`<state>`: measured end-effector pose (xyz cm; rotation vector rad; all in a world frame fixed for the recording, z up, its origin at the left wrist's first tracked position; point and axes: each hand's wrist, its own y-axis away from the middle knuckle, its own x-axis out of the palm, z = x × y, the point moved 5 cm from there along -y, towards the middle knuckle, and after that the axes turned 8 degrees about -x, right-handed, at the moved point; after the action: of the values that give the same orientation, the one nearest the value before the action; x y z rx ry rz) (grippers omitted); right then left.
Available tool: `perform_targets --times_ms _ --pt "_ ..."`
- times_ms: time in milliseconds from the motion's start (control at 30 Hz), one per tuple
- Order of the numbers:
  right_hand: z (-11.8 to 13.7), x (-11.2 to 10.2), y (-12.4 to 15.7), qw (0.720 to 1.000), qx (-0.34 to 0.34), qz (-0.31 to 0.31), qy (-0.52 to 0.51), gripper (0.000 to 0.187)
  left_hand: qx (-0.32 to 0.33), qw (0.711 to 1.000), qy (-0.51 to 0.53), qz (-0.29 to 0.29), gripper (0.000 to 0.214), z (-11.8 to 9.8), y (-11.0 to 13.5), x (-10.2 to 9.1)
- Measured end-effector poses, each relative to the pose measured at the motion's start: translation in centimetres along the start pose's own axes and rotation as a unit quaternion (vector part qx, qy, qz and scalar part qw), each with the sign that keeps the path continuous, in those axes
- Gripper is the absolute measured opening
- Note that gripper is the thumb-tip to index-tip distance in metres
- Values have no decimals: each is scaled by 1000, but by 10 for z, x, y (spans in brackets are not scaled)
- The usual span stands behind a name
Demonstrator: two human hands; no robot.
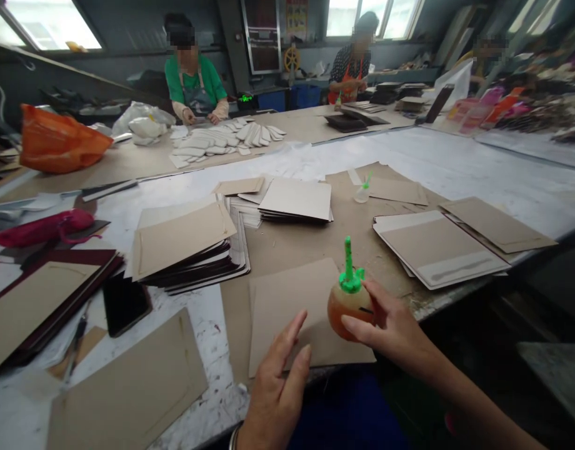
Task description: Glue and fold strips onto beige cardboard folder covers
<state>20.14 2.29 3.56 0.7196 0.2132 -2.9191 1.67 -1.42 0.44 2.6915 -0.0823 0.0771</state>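
Note:
My right hand (390,325) grips a round glue bottle (340,311) with amber contents and a green nozzle pointing up. The bottle is over the right part of a beige board (287,312) at the table's front edge. Near that board's lower left side, my left hand (280,381) is raised with fingers apart and nothing in it. To the right lies a pale panel (437,244) with a dark smear along its near edge. A stack of boards (189,244) with dark undersides stands to the left.
A smaller stack of boards (297,200) and a small green-tipped bottle (361,192) sit farther back. Left are a phone (125,303), a pen (80,334), a pink pouch (44,229) and an orange bag (62,140). Across the table, a person in green (196,81) handles white pieces.

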Motion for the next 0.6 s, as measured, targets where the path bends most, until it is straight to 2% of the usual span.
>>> perform_targets --times_ms 167,267,333,433,533,600 --pt "1 9 19 1000 -1 1 -20 34 -2 998 35 53 61 9 9 7" --pt "12 21 35 999 -45 2 12 41 7 989 102 107 78 15 17 24" --pt "17 34 47 997 -72 16 22 49 -27 980 153 127 85 20 20 35" --pt "18 55 63 996 -87 28 19 56 -95 976 169 96 82 26 27 37" --pt "19 68 77 993 -110 27 17 69 -128 975 173 51 78 29 37 24" --pt "19 70 82 989 -132 54 26 77 -154 973 173 21 78 33 45 10"
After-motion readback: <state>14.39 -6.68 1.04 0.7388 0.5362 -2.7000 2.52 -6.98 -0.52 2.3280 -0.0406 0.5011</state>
